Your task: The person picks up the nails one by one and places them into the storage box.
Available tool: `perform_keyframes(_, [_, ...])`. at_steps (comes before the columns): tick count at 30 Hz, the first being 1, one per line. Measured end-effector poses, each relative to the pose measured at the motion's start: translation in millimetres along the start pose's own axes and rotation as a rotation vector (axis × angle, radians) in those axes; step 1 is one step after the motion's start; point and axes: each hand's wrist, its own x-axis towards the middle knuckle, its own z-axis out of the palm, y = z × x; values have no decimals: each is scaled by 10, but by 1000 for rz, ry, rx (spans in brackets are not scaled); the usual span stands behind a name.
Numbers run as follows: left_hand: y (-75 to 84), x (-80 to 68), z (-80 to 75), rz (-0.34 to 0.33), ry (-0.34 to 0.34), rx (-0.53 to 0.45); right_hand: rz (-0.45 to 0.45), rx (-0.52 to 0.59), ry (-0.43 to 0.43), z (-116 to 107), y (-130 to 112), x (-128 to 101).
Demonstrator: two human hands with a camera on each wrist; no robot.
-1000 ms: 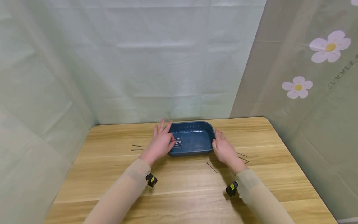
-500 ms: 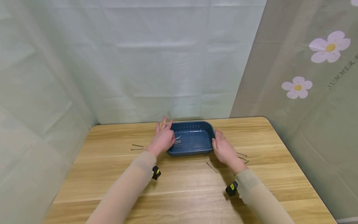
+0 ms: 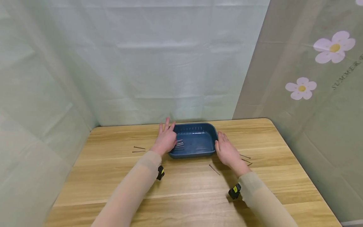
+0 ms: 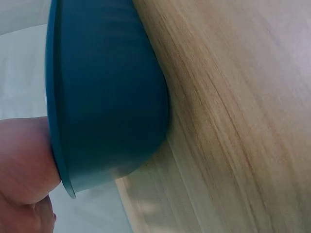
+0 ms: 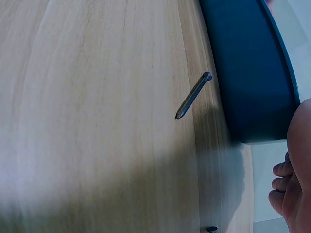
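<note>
Two hands flank a dark blue tray (image 3: pixel 195 146) that sits just above the centre of the head view, on the far middle of the wooden surface (image 3: pixel 181 189). The left hand (image 3: pixel 166 141) lies against the tray's left end, its fingers (image 3: pixel 167 124) straight and reaching up along the far left corner; in the left wrist view the tray (image 4: pixel 104 97) fills the upper left of the frame and part of the hand (image 4: pixel 22 160) presses its rim at the lower left. The right hand (image 3: pixel 227 151) rests flat against the tray's right end, fingers relaxed and together, gripping nothing; the right wrist view shows only fingertips (image 5: pixel 286 189) at the lower right edge, beside the tray's wall (image 5: pixel 252 73). Inside the tray, near its left end, lies a small bunch of nails (image 3: pixel 179 145). A single nail (image 3: pixel 214 169) lies on the surface just below the tray, between the two forearms, and shows in the right wrist view (image 5: pixel 193 95) close to the tray's wall. Two more nails (image 3: pixel 139 149) lie left of the left hand, well apart from the tray, and a few others (image 3: pixel 246 159) lie just right of the right hand. Pale green cloth (image 3: pixel 141 63) hangs behind the surface, and a curtain with flowers (image 3: pixel 326 63) fills the right side.
</note>
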Motion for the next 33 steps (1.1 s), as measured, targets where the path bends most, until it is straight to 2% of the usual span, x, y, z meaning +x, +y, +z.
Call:
perform_keyframes(9, [26,67,17,-5,-35,83,9,3,-10,7,4,4])
perform_keyframes(16, [39,93,29,-5,-52,91,4,8,3,26,26,11])
perform_keyframes(26, [36,70,25,-4,-24,101,1,15,-1,17,14,12])
perform_keyframes(33, [6,54,15,5,34,47,3,15,-5,13,16,1])
